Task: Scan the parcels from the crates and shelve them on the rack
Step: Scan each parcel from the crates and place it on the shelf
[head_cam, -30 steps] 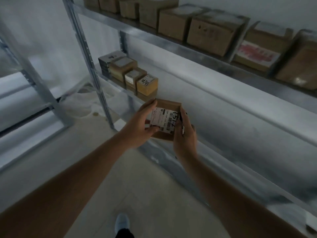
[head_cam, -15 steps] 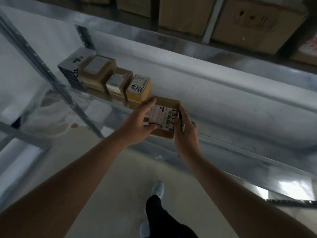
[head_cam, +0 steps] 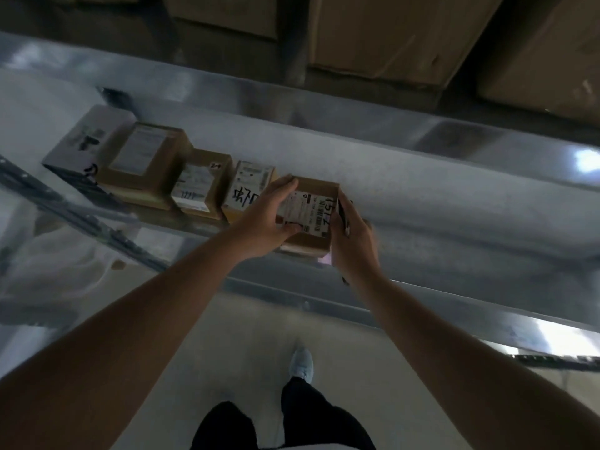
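four shelved parcels point(head_cam: 198, 183) sit in a row just left of the left hand point(head_cam: 266, 219), on the rack shelf point(head_cam: 454, 209); one brown parcel point(head_cam: 311, 219) is clamped between the left hand and right hand point(head_cam: 354, 241), both gripping its sides

Dim room, low light. Pale smooth floor point(head_cam: 246, 336) below. Grey metal shelving: perforated upright post point(head_cam: 81, 219) at left, slanting; shiny steel shelf beam point(head_cam: 357, 105) across top with bright glare spots at right. White wall point(head_cam: 422, 177) behind shelves. Lower beam point(head_cam: 487, 323) reflects light at right edge.
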A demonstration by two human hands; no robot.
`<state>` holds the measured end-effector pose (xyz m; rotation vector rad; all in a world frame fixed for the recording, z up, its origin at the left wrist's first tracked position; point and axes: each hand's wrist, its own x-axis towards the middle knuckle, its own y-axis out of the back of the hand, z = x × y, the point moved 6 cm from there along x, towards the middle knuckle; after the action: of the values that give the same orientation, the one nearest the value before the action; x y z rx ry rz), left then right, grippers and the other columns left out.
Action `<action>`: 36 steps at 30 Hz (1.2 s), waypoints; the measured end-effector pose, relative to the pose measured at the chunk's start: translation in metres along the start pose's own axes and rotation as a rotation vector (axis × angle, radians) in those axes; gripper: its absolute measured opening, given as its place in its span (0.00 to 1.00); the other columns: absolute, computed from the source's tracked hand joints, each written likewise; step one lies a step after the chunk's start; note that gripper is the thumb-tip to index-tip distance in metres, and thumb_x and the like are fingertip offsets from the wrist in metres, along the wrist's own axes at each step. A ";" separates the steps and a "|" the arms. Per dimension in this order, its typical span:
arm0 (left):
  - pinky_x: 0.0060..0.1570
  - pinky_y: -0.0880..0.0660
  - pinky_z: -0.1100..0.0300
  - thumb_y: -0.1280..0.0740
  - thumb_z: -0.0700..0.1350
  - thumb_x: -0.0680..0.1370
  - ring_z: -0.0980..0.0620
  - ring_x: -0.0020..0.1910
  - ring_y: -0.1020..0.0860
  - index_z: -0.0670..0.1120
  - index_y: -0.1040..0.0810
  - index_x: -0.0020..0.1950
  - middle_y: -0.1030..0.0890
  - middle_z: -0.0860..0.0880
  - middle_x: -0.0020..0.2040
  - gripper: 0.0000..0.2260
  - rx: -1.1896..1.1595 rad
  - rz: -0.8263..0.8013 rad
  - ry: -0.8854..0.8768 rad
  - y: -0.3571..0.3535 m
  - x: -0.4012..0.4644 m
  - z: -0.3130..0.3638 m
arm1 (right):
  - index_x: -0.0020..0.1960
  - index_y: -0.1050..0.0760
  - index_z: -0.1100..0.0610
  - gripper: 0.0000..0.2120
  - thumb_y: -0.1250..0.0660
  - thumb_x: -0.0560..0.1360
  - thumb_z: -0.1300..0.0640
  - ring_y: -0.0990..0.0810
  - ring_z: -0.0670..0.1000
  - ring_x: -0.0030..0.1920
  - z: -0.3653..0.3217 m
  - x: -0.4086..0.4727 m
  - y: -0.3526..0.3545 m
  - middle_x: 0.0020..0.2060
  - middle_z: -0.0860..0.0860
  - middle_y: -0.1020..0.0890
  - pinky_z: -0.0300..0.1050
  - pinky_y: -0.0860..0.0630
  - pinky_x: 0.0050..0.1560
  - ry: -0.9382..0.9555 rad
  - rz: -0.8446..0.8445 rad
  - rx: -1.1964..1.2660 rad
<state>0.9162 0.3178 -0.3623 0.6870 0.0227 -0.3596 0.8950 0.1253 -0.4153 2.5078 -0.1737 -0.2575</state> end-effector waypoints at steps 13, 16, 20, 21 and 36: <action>0.75 0.47 0.58 0.26 0.41 0.79 0.49 0.81 0.43 0.42 0.44 0.84 0.42 0.48 0.83 0.39 0.139 -0.130 -0.062 -0.002 0.067 -0.037 | 0.83 0.38 0.37 0.22 0.48 0.90 0.50 0.19 0.58 0.61 -0.013 0.039 -0.029 0.61 0.49 0.17 0.57 0.16 0.56 -0.074 0.056 -0.099; 0.72 0.44 0.60 0.27 0.40 0.80 0.47 0.80 0.41 0.40 0.43 0.83 0.41 0.46 0.81 0.37 0.185 -0.151 -0.053 -0.002 0.073 -0.036 | 0.82 0.36 0.38 0.22 0.48 0.90 0.50 0.20 0.59 0.63 -0.012 0.045 -0.034 0.64 0.48 0.17 0.58 0.18 0.59 -0.077 0.038 -0.119; 0.74 0.35 0.55 0.27 0.37 0.79 0.44 0.76 0.34 0.40 0.36 0.78 0.36 0.45 0.75 0.30 0.246 -0.166 -0.014 -0.005 0.080 -0.035 | 0.83 0.36 0.39 0.22 0.47 0.89 0.49 0.21 0.59 0.64 -0.009 0.053 -0.037 0.66 0.49 0.17 0.57 0.19 0.61 -0.085 0.042 -0.143; 0.72 0.33 0.57 0.27 0.36 0.79 0.45 0.73 0.32 0.40 0.34 0.75 0.34 0.46 0.73 0.27 0.258 -0.164 -0.003 -0.006 0.082 -0.035 | 0.83 0.36 0.39 0.22 0.47 0.89 0.50 0.21 0.58 0.63 -0.008 0.054 -0.037 0.65 0.49 0.17 0.55 0.20 0.61 -0.082 0.047 -0.141; 0.70 0.27 0.44 0.26 0.37 0.77 0.37 0.74 0.30 0.40 0.39 0.81 0.41 0.40 0.82 0.35 0.491 -0.079 -0.014 -0.004 0.059 0.009 | 0.84 0.40 0.40 0.23 0.46 0.90 0.47 0.19 0.62 0.58 -0.006 0.048 -0.012 0.65 0.56 0.18 0.53 0.20 0.50 -0.063 0.021 -0.067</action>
<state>0.9693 0.2901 -0.3658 1.1713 -0.0533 -0.4516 0.9434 0.1294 -0.4244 2.4319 -0.2135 -0.3290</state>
